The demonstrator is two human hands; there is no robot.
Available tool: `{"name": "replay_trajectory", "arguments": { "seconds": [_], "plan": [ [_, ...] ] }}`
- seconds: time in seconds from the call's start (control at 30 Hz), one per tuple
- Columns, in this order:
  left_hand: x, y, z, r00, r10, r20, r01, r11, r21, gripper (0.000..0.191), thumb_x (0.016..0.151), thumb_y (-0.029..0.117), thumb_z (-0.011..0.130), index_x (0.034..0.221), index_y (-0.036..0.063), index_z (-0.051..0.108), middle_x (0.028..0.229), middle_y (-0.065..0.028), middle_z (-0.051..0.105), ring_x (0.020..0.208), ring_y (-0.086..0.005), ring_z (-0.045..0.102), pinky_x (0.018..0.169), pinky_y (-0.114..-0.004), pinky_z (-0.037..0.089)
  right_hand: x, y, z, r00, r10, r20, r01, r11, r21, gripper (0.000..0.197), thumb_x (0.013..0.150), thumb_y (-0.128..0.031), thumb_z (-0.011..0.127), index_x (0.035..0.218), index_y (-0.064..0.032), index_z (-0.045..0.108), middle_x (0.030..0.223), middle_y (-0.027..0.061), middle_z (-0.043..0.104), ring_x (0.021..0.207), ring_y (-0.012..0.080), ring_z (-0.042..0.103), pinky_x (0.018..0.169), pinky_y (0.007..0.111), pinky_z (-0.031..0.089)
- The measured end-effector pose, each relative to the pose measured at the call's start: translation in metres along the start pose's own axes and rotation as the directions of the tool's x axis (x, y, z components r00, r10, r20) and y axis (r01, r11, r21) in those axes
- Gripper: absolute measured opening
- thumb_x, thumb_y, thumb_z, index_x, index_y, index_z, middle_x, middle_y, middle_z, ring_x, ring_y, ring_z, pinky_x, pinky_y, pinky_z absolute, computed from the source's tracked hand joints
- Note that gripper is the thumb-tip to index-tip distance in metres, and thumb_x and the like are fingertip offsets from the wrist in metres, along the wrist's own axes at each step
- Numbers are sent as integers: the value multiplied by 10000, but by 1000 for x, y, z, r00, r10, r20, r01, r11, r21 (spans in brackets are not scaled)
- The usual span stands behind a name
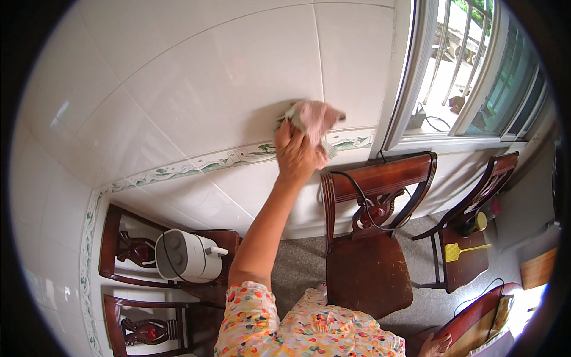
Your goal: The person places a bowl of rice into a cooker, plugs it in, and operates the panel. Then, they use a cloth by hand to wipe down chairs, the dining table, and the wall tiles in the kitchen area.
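My left hand (294,149) is raised against the white tiled wall (232,80), its fingers closed on a pink and pale cloth (316,118). The cloth is slightly blurred and lies against the tiles just above a decorative border strip (223,159) with green patterns. Low at the right, my right hand (435,346) has its fingers apart beside the curved red-brown edge of a wooden piece of furniture (477,310); it holds nothing that shows. Part of that hand is cut off by the frame's bottom.
A dark wooden chair (370,272) with a black cable over its back stands below the window (450,80). Another chair (468,263) carries a yellow fly swatter (455,252) and a jar (475,223). At left, a white air fryer (192,256) sits on a chair, with another chair (147,301) nearby.
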State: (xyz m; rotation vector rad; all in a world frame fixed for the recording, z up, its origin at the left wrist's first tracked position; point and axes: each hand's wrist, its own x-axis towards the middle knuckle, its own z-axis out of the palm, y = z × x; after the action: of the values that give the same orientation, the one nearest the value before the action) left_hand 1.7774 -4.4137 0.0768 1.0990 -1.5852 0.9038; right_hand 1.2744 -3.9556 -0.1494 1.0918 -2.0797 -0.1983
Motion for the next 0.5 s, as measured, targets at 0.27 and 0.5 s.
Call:
{"name": "replay_trajectory", "arguments": {
  "seconds": [0.27,0.5],
  "plan": [
    [-67,8,9,852,324,411,-325,943,-70,115,703,142,531,790,97,592,884,-4,533,1017,-187,406,759,-337,364,0,1,-7,999,30,-10,-31,999,-44,685,734,-547,553,1095,26,445,992,209,518,840,390,532,633,514,435],
    [-105,-37,-9,765,429,481,-449,890,-81,109,705,151,561,799,104,589,819,26,503,999,-149,408,765,-295,366,5,1,-4,997,45,-59,-48,998,-39,674,729,-578,528,1067,1,460,973,202,522,807,383,532,584,502,432]
  ]
}}
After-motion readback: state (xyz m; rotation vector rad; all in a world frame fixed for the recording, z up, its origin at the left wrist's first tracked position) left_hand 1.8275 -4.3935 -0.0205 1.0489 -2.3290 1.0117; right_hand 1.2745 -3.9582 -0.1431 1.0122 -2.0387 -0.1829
